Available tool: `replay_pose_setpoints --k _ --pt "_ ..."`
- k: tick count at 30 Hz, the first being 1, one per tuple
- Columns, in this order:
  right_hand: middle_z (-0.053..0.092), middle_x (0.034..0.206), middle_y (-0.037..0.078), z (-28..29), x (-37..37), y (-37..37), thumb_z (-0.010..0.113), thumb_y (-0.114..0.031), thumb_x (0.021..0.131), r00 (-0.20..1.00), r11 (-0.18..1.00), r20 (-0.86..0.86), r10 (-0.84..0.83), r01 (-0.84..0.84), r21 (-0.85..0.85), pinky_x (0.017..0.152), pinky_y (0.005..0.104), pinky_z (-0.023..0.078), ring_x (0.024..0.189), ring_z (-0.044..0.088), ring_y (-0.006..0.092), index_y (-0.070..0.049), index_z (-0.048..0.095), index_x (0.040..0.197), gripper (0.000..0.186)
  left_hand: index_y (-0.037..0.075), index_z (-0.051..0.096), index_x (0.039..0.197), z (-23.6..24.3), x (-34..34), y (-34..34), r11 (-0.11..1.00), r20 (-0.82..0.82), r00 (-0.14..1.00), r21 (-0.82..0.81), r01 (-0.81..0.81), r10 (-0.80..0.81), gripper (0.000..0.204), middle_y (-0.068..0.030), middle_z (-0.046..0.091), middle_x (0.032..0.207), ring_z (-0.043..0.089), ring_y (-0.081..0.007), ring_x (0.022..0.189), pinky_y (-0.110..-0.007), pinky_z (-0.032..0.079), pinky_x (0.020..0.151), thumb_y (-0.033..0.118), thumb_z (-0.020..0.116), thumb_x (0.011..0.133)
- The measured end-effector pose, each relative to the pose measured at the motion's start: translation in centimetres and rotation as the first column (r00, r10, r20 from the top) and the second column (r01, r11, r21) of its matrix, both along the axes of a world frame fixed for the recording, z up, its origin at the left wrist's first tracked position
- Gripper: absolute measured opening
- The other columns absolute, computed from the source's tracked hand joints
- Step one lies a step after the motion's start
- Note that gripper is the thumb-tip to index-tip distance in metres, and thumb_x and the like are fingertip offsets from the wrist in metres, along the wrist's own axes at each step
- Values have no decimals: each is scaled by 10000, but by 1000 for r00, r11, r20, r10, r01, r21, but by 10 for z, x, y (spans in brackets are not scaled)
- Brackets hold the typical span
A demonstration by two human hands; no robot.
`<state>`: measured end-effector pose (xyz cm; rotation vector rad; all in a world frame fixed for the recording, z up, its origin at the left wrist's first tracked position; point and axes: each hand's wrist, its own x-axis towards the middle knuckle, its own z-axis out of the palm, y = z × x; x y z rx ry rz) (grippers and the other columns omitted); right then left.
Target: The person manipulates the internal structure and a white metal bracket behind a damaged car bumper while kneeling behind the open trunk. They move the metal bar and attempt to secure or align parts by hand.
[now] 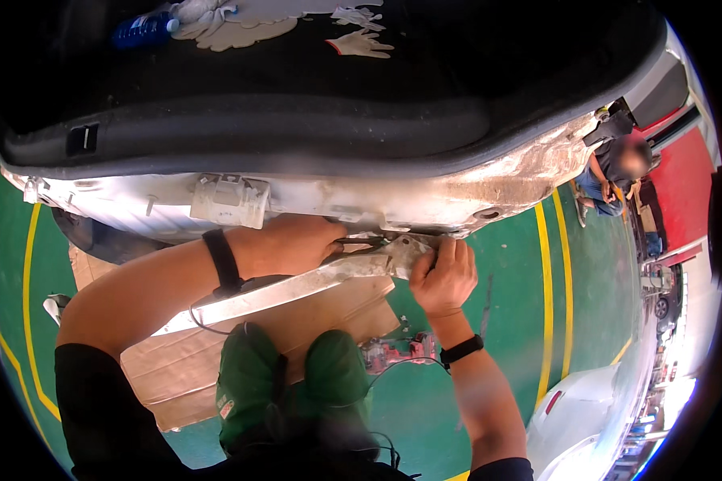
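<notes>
A long pale metal bumper beam (297, 287), scuffed and dirty, runs below the rear of a car body (329, 196) with its bumper cover off. My right hand (445, 276) is closed round the beam's right end bracket, thumb on the near side and fingers over the far side. My left hand (289, 244) is closed in a fist just under the body edge, above the beam. A slim dark tool (361, 240) sticks out from its fingers toward the bracket; its kind is hard to make out.
Flattened cardboard (176, 377) lies under my knees on the green floor. A red power tool (401, 351) rests beside my right knee. In the dark trunk (297, 88) are work gloves (361, 44) and a blue bottle (144, 30). Another person (614, 172) is at the right.
</notes>
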<state>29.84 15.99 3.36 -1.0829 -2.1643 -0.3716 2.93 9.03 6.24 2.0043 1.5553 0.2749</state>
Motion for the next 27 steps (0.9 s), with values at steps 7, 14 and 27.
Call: replay_pose_setpoints --k 7,14,27 --pt "587 828 147 2 -1 -5 581 -119 810 1000 996 -9 -27 26 -88 664 483 485 766 582 382 -53 605 872 94 51 604 988 6 14 -5 988 -22 1000 156 1 2 214 -218 690 810 676 -447 761 -555 516 682 257 551 1013" --pt "553 777 118 -1 2 0 621 -132 780 1000 1000 12 -12 12 -14 585 446 480 707 566 333 -53 615 876 125 -1 608 997 24 24 -4 993 -77 997 114 25 -16 186 -239 694 833 686 -446 781 -548 527 686 177 554 985" --pt "555 781 111 -2 2 1 627 -129 772 1000 1000 1 -1 1 -14 592 438 487 704 568 325 -60 604 872 124 -35 625 961 30 25 -6 997 -135 991 67 31 -21 139 -262 694 867 692 -451 815 -537 540 713 83 563 922"
